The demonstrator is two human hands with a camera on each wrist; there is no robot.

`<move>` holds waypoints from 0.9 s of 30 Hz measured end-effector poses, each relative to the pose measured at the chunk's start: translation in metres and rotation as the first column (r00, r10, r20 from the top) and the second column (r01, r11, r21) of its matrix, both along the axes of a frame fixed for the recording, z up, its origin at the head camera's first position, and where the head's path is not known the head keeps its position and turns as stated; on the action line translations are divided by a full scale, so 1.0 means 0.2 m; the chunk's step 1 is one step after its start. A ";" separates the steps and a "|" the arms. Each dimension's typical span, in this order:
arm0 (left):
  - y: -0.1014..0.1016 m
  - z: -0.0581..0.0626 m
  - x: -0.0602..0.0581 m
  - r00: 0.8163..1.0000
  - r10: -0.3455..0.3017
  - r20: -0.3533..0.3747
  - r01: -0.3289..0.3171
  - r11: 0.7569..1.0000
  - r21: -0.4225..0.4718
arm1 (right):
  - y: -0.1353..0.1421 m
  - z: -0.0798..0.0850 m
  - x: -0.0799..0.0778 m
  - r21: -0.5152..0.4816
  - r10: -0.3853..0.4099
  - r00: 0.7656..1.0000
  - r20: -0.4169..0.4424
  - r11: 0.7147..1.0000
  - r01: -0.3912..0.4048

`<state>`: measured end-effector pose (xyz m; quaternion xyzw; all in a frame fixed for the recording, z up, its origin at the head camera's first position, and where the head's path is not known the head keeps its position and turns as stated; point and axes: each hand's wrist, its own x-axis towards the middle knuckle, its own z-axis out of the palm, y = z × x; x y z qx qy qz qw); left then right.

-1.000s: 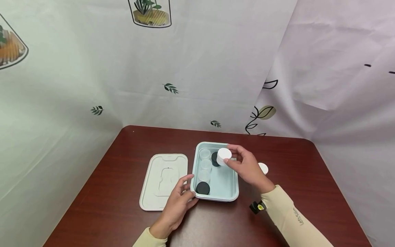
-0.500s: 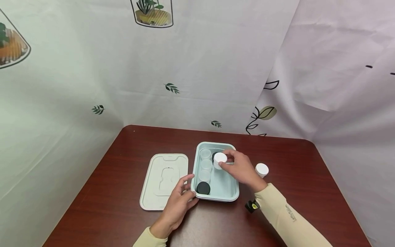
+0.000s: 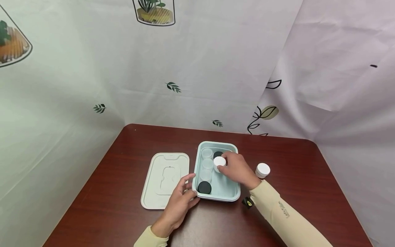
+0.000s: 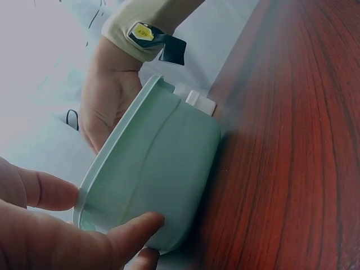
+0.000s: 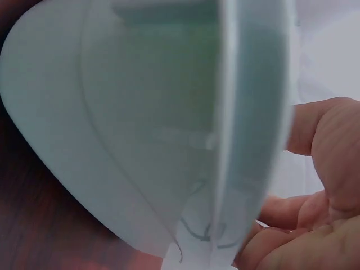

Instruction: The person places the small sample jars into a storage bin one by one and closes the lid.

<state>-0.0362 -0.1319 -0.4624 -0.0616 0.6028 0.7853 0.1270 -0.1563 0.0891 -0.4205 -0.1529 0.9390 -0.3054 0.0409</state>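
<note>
A pale blue-green plastic container (image 3: pixel 226 190) stands uncovered on the table. My right hand (image 3: pixel 237 168) reaches over its right side and pinches a small white-capped jar (image 3: pixel 219 162) inside the rim. Whether this jar touches the floor of the container is unclear. Past it sits a black round cap (image 3: pixel 217 154), partly covered. Along the left wall run several clear round tubs (image 3: pixel 206 164), with another black cap (image 3: pixel 204 187) in the near left corner. My left hand (image 3: pixel 179 202) holds that corner from outside, its fingertips (image 4: pixel 149 220) against the wall. In the right wrist view, the container wall hides the jar.
A flat white lid (image 3: pixel 165 181) lies left of the container. To the right, a second white-capped jar (image 3: pixel 263 170) stands upright on the dark red-brown table (image 3: pixel 296 192). Printed cloth (image 3: pixel 191 68) hangs behind the table.
My right hand has moved left and down with the white-capped jar, from over the container's right side into it, just nearer than the far black cap. The left hand stays at the corner.
</note>
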 end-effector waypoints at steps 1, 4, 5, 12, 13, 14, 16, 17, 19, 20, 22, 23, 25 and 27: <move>0.00 0.00 0.00 1.000 -0.001 -0.003 0.001 1.000 0.000 | -0.01 0.00 0.00 0.009 0.004 1.000 -0.004 1.000 -0.004; 0.00 0.00 0.00 1.000 0.002 -0.003 -0.002 1.000 0.002 | -0.02 -0.01 0.00 0.039 0.001 1.000 0.005 0.999 -0.001; 0.00 0.00 0.00 1.000 0.002 -0.002 -0.002 1.000 0.003 | -0.03 -0.01 0.00 0.050 -0.002 1.000 0.012 0.999 0.002; 0.00 0.00 0.00 1.000 -0.003 0.003 0.003 1.000 0.003 | -0.06 -0.01 0.01 0.125 -0.028 0.998 0.048 0.992 0.022; 0.00 0.00 0.00 1.000 -0.006 0.005 0.006 1.000 0.002 | -0.06 -0.01 0.01 0.144 -0.022 0.999 0.040 0.989 0.016; 0.00 0.00 0.00 1.000 -0.008 0.005 0.008 1.000 0.001 | -0.06 -0.01 0.02 0.166 -0.015 0.999 0.035 0.986 0.009; 0.00 0.00 0.00 1.000 -0.010 0.007 0.010 1.000 0.000 | -0.06 -0.01 0.02 0.200 0.010 1.000 0.003 0.980 -0.011; 0.00 0.00 0.00 1.000 -0.011 0.008 0.011 1.000 0.000 | -0.06 -0.01 0.03 0.214 0.023 1.000 -0.015 0.977 -0.019; -0.01 0.00 0.00 1.000 -0.011 0.008 0.011 1.000 0.000 | -0.07 -0.01 0.03 0.231 0.044 0.998 -0.042 0.972 -0.033; -0.01 0.00 0.00 1.000 -0.010 0.008 0.010 1.000 0.001 | -0.07 -0.01 0.03 0.240 0.050 0.997 -0.050 0.970 -0.037; -0.01 0.00 0.00 1.000 -0.010 0.006 0.010 1.000 0.004 | -0.07 -0.01 0.04 0.250 0.061 0.996 -0.066 0.967 -0.043; -0.01 0.00 0.00 1.000 -0.010 0.005 0.010 1.000 0.006 | -0.08 -0.01 0.04 0.254 0.065 0.996 -0.067 0.966 -0.046; -0.01 0.00 0.00 1.000 -0.011 -0.001 0.011 1.000 0.006 | -0.08 -0.02 0.04 0.261 0.072 0.995 -0.070 0.964 -0.051; -0.01 -0.01 0.01 1.000 -0.011 -0.004 0.011 1.000 0.006 | -0.08 -0.02 0.04 0.259 0.071 0.995 -0.072 0.965 -0.050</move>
